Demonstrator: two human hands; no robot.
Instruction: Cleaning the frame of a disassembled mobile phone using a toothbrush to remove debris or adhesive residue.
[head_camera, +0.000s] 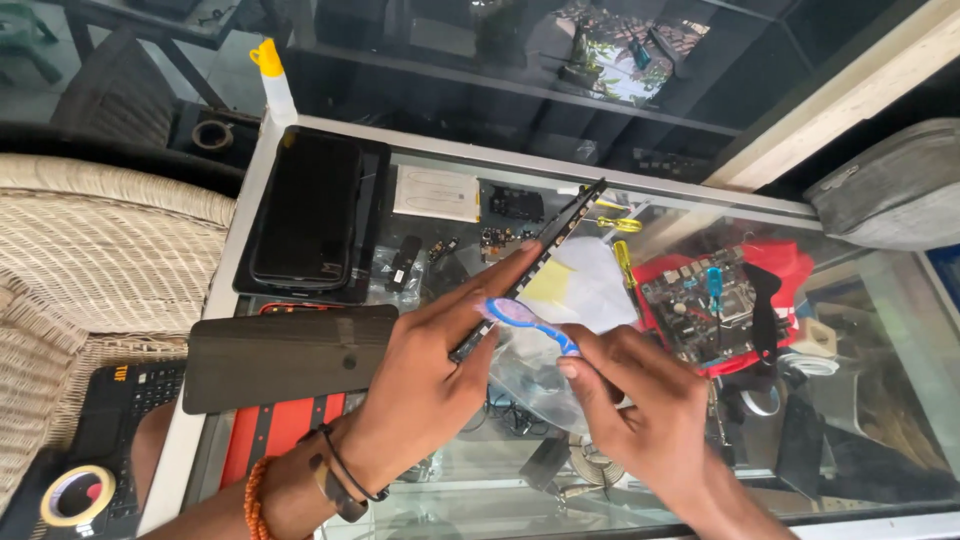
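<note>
Left hand: left hand (420, 385) pinches a long, thin dark strip (535, 262) between thumb and fingers, low on its length, so the strip slants up and away over the glass bench (700, 215).
Right hand: right hand (640, 400) has its fingers curled together, pinching the end of a small blue tool (528, 322) whose other end lies against the strip just beside the left thumb.
Strip position: held in the air above the bench, its far tip near a white card (436, 192) and small loose parts (500, 240).
Bend risk: I judge that the strip, gripped only at its lower part, could flex or crease if the blue tool is pushed hard sideways.
Slip risk: the tool meets the strip close to the left thumb; a slip could drive it into the thumb.
Drop risk: if the pinch loosens, the strip would fall among the loose parts and a green circuit board (700, 305) on red cloth.
Nearby: a dark phone (308, 210) lies flat to the left, and a dark flat panel (290, 355) lies just beside the left wrist, where an elbow move could nudge it.
</note>
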